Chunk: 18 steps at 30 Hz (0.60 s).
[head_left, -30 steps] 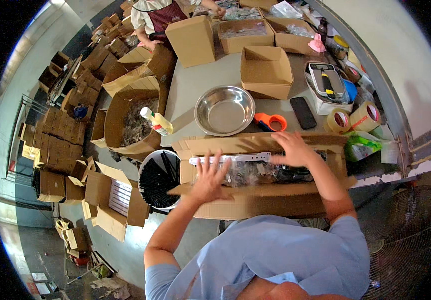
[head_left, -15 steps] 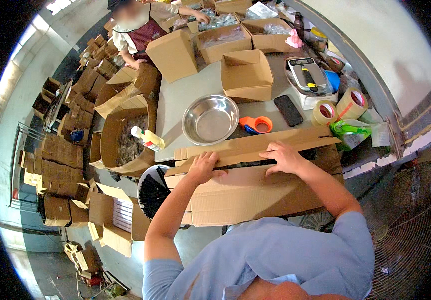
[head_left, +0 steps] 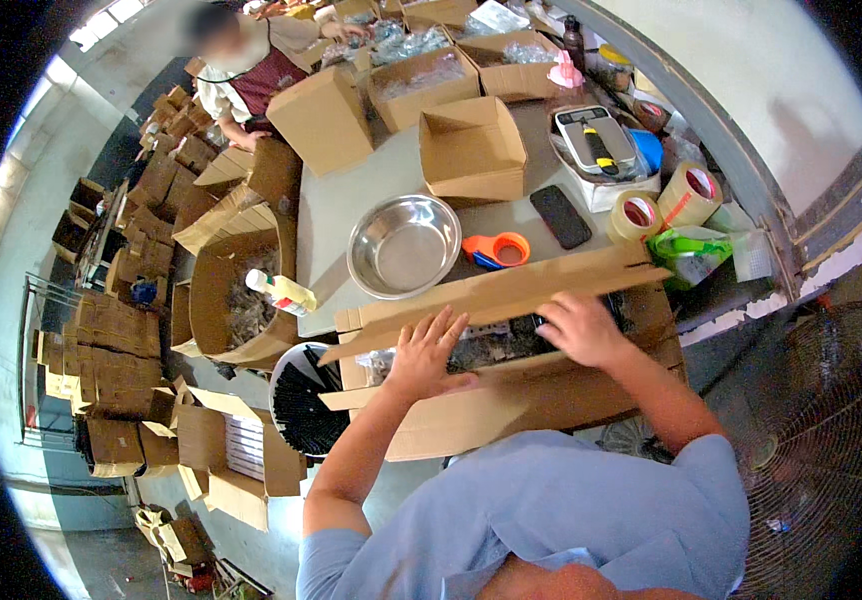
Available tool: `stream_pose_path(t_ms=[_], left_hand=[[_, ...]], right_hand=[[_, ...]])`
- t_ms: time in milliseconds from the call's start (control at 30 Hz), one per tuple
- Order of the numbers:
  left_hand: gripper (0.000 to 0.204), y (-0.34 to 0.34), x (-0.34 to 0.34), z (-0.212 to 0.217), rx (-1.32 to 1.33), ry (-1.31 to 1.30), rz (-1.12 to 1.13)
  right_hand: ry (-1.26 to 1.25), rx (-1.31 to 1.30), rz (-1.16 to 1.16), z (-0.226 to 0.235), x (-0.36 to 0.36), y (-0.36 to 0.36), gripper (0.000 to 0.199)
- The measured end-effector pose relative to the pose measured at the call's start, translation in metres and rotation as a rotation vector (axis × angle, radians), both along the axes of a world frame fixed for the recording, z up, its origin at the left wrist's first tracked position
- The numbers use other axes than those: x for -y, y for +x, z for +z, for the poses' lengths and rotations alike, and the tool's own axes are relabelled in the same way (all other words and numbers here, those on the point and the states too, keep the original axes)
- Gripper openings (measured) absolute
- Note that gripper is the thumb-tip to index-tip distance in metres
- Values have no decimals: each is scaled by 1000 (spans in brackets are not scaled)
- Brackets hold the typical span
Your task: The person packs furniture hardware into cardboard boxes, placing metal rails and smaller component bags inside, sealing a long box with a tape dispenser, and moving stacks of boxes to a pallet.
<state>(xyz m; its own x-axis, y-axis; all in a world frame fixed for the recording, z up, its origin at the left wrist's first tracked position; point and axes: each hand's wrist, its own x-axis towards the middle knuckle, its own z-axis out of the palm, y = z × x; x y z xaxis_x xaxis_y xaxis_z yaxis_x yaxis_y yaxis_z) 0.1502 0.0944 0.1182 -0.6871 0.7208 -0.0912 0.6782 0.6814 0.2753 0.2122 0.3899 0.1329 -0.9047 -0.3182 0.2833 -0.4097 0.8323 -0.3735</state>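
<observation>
A long brown cardboard box [head_left: 511, 405] lies in front of me with its far flap [head_left: 511, 290] and near flap raised apart. Through the gap show dark items [head_left: 491, 350] and clear plastic, too partly hidden to name. My left hand [head_left: 427, 356] rests over the left part of the gap, fingers spread toward the far flap and thumb by the near one. Over the right part, my right hand [head_left: 581, 328] has its fingers loosely bent and apart, close to the far flap's edge. I see nothing held in either hand.
Beyond the box stand a steel bowl [head_left: 405, 246], an orange tape dispenser [head_left: 499, 250], a phone [head_left: 560, 217] and tape rolls [head_left: 635, 216]. A bottle [head_left: 282, 292] is at left. An open carton [head_left: 473, 150] sits farther back. A co-worker [head_left: 256, 75] stands far left.
The box's flaps have parted, so its contents show. My left hand has shifted slightly right with fingers spreading; my right hand has moved slightly right and down. The whole view has shifted a little.
</observation>
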Motion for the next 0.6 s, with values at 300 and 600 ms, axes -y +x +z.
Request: stream_pose_path(t_ms=[300,600], left_hand=[[92,30,-5,19,-62,-178,-171],[90,42,0,0,-97,-97,-147]], right_hand=[[260,572,66,-18,-64,39,31],[497,400,158,-35,-22,33,10]])
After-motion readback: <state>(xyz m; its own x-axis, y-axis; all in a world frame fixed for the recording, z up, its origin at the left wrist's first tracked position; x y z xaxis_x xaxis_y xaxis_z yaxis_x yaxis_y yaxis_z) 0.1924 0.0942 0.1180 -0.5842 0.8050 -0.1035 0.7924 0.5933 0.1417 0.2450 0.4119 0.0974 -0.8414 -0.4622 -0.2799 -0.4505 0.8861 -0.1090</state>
